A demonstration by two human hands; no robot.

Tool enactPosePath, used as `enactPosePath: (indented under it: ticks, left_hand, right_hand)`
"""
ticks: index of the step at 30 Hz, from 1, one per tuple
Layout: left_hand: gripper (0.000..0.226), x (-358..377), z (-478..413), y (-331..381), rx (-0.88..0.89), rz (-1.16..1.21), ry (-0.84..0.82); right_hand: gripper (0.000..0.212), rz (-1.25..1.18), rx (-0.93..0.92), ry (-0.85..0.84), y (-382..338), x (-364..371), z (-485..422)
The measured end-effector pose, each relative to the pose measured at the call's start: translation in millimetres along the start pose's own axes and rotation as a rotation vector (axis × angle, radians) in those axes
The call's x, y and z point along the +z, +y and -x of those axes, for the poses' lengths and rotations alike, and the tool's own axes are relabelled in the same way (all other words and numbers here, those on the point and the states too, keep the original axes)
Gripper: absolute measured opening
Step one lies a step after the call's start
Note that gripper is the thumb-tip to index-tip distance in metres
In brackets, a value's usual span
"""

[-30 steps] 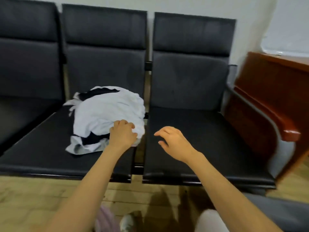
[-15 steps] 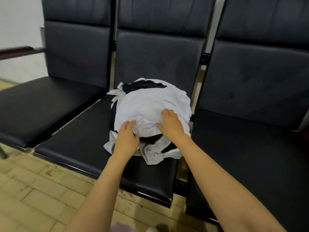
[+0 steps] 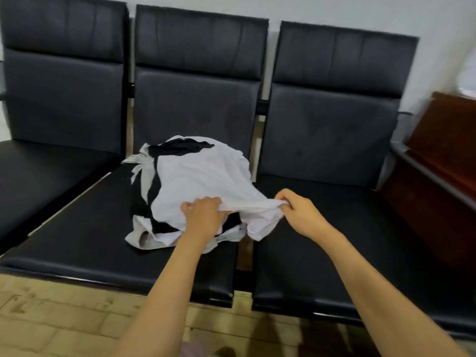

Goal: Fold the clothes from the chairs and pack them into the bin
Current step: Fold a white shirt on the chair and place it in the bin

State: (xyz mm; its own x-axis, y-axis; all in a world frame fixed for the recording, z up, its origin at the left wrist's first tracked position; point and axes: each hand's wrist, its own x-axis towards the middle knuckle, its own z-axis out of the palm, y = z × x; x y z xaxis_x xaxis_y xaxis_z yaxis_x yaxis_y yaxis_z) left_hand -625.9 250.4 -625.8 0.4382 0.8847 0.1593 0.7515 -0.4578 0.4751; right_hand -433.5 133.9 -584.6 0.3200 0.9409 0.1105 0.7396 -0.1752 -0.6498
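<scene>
Against a pale wall [image 3: 334, 11] and three black chairs [image 3: 201, 99]: pinching a stretched corner of the white shirt [image 3: 201, 181] with the right hand [image 3: 301, 215], gripping the same cloth with the left hand [image 3: 203, 220], atop the heap of black and grey clothes [image 3: 146, 239] on the middle seat [image 3: 90, 228]. Seemingly at the first step, pulling one shirt free; no bin in sight. Next, likely: lift clear without dragging the rest, then spread on the bare right seat [image 3: 334, 253] to fold.
</scene>
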Motion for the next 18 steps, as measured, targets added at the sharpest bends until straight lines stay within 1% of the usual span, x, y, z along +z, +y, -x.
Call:
enactPosePath:
  ticks: [2,4,5,6,7,8,9,10,12,13,14,15,16,17,18]
  left_hand:
    - [0.021,-6.3,14.0,40.0,0.107,0.303,-0.17]
    - [0.023,-7.1,35.8,85.4,0.198,0.566,-0.356]
    - [0.024,-3.8,47.1,106.8,0.249,0.657,-0.467]
    - [0.02,3.1,56.0,124.3,0.275,0.705,-0.592]
    - [0.01,9.9,61.6,137.3,0.282,0.702,-0.714]
    - [0.029,17.7,62.3,145.6,0.278,0.668,-0.804]
    - [0.053,24.2,61.7,149.4,0.275,0.617,-0.848]
    - [0.066,31.4,59.4,149.1,0.258,0.543,-0.846]
    - [0.07,46.8,49.4,139.0,0.229,0.339,-0.774]
    - [0.069,55.5,44.1,130.4,0.218,0.158,-0.733]
    - [0.069,62.4,40.6,121.3,0.215,-0.049,-0.718]
    - [0.07,67.0,38.4,113.3,0.211,-0.218,-0.714]
    - [0.072,70.9,36.4,106.5,0.202,-0.308,-0.709]
    - [0.073,73.7,34.3,102.1,0.192,-0.332,-0.696]
    - [0.072,75.8,32.4,100.1,0.186,-0.314,-0.668]
  right_hand:
    - [0.019,0.066,0.095,0.088,19.1,-27.2,19.7]
    - [0.023,0.077,0.185,0.182,36.7,-52.0,37.5]
    - [0.027,0.06,0.235,0.229,46.6,-63.8,46.3]
    - [0.032,0.006,0.292,0.26,58.3,-73.7,54.1]
    - [0.037,-0.102,0.35,0.263,68.8,-82.0,61.3]
    - [0.042,-0.229,0.406,0.239,77.6,-87.6,68.0]
    - [0.045,-0.313,0.466,0.194,85.8,-89.5,73.3]
    - [0.047,-0.316,0.519,0.147,92.7,-88.3,76.9]
    - [0.042,-0.219,0.586,0.117,105.0,-77.3,78.8]
    - [0.036,-0.176,0.58,0.093,107.7,-68.4,79.2]
    - [0.031,-0.135,0.55,0.03,109.1,-57.8,78.6]
    - [0.033,-0.065,0.504,-0.074,109.9,-47.2,78.1]
    - [0.041,0.047,0.459,-0.201,111.7,-37.2,75.9]
    - [0.054,0.174,0.419,-0.302,114.4,-28.9,73.4]
    - [0.065,0.286,0.392,-0.358,116.1,-24.0,70.8]
